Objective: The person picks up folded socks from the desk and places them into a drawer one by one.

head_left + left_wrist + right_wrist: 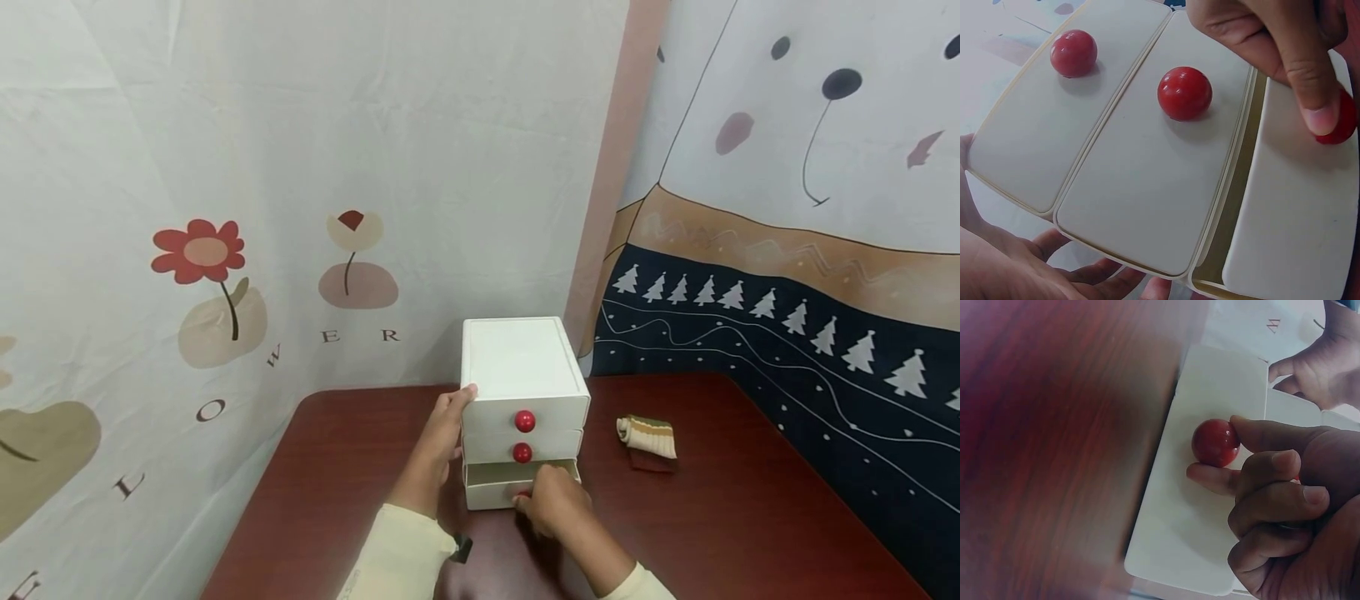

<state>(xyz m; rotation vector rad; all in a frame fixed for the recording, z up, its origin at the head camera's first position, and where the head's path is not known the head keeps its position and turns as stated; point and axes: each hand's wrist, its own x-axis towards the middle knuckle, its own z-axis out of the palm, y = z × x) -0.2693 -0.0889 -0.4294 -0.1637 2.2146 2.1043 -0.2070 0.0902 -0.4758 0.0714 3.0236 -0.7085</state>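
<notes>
A small white drawer cabinet (517, 358) has three stacked drawers with round red knobs. My left hand (442, 429) rests against its left side, thumb at the top front corner and fingers spread along the side wall. Between thumb and index finger, my right hand (555, 504) pinches the red knob (1215, 443) of the bottom drawer (487, 497). That drawer stands partly pulled out, and a gap shows above its front in the left wrist view. The top knob (525, 421) and middle knob (522, 452) are untouched, their drawers closed. What lies inside the bottom drawer is hidden.
A folded, striped knit cloth (647, 437) lies to the right of the cabinet on the dark red table (337, 483). Printed fabric (450, 167) hangs close behind the table and along its right side.
</notes>
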